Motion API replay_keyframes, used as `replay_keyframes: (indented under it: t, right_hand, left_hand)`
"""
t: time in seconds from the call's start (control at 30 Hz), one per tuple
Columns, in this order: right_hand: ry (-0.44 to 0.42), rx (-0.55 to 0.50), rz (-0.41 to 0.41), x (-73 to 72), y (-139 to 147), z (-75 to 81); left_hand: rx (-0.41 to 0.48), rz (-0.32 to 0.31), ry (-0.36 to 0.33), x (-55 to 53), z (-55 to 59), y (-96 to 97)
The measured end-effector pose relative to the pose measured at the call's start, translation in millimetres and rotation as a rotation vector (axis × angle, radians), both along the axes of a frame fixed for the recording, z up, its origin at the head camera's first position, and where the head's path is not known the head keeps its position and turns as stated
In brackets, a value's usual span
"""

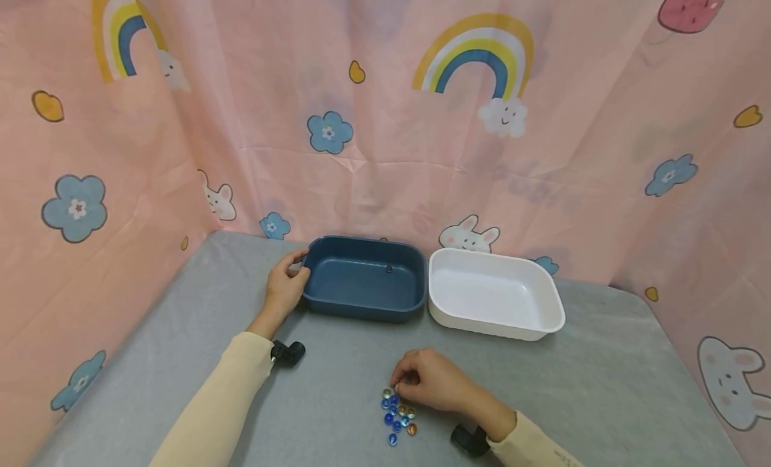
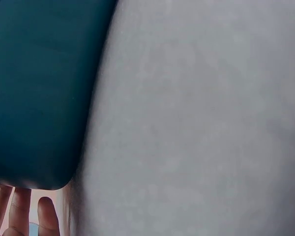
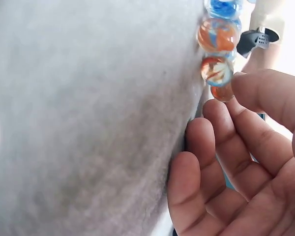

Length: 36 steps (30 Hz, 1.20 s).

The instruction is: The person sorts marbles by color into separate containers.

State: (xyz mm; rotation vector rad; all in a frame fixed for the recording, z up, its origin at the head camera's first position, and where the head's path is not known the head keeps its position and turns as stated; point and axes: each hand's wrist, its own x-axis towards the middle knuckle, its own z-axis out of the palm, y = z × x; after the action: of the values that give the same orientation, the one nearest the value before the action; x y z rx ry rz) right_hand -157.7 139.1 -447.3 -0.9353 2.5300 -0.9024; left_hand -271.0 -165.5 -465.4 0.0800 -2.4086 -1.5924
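My left hand [image 1: 285, 284] holds the left end of a dark blue rectangular basin [image 1: 361, 311], thumb at the rim. In the left wrist view, fingers [image 2: 19, 211] touch the basin's outer end wall. One small brownish marble [image 1: 389, 269] lies inside the basin. My right hand [image 1: 442, 381] hovers low beside a cluster of glass marbles [image 1: 388, 419], mostly blue, some orange or clear. Its thumb and fingers are loosely bent near a clear marble [image 1: 387, 393]. In the right wrist view, an orange marble [image 3: 222, 92] shows behind the fingertips; nothing is visibly pinched.
A white rectangular basin [image 1: 496, 325] stands against the right side of the blue one. Both rest on a grey cloth-covered table [image 1: 614, 373]. A pink patterned curtain [image 1: 385, 186] hangs behind and along the sides.
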Motion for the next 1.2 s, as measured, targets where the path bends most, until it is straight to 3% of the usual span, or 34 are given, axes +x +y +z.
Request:
replay_keyframes:
  t: [0.33,1.2]
  right_hand:
    - [-0.042,-0.019,-0.035,-6.7,4.7,5.7]
    - [0.077,-0.171,-0.057,-20.2,4.4,28.8]
  left_hand:
    - [0.008,-0.004,-0.009,0.4,1.6,0.4]
    - [0.006,-0.002,-0.012,0.1,1.0,1.1]
